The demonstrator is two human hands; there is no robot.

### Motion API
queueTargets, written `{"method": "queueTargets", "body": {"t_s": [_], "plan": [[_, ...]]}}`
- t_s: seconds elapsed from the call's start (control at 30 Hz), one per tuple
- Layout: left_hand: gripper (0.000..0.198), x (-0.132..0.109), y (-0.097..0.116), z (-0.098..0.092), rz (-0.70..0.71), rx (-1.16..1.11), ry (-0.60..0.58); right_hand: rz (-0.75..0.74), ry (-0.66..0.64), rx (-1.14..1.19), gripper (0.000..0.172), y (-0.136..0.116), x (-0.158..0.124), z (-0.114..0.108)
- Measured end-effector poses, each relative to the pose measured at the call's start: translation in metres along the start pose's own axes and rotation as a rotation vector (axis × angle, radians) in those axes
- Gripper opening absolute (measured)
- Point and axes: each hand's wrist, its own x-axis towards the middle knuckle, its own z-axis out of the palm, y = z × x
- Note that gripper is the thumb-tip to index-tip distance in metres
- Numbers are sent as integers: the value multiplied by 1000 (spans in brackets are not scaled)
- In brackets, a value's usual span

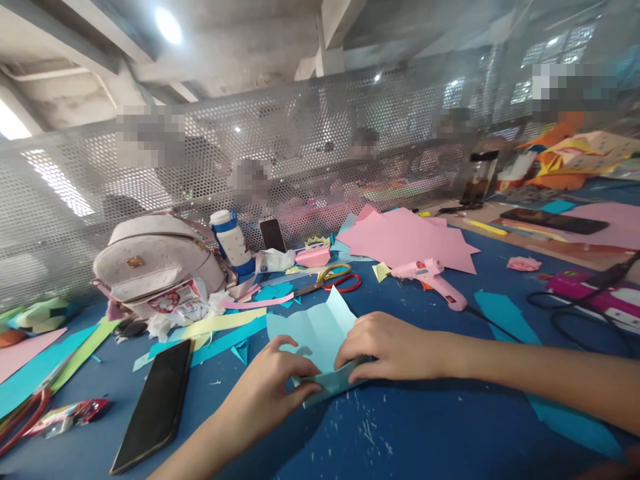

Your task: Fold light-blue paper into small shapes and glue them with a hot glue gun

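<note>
A sheet of light blue paper (pixel 313 337) with crease lines lies in front of me, its near edge folded up. My left hand (pixel 280 373) pinches the left part of that folded edge between thumb and fingers. On the right part, my right hand (pixel 377 347) grips the same fold, thumb below and fingers curled over it. Beyond the paper are scissors (pixel 325 283) with red and yellow handles. A pink glue gun (pixel 430 277) rests to the right of them. Left of my left hand lies a black phone (pixel 155 400).
A pale backpack (pixel 155 263) and a white-and-blue bottle (pixel 233 243) stand at the back left against a perforated metal screen (pixel 310 120). Pink paper sheets (pixel 400 233) are piled behind the glue gun. Blue strips (pixel 505 313) and a cable lie at the right; people sit beyond the screen.
</note>
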Motion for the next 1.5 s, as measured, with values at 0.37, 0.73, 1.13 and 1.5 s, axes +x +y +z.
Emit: {"method": "queueTargets", "body": {"t_s": [0.37, 0.73, 1.13, 1.5], "plan": [[16, -1, -3, 2, 85, 105, -98, -21, -83, -98, 23, 2, 0, -2], [23, 2, -2, 7, 72, 99, -116, 104, -188, -60, 28, 0, 5, -6], [18, 2, 14, 16, 109, 191, -129, -56, -113, -147, 13, -12, 7, 1], [11, 2, 4, 18, 40, 176, -78, 80, -161, -237, 22, -7, 4, -4]]}}
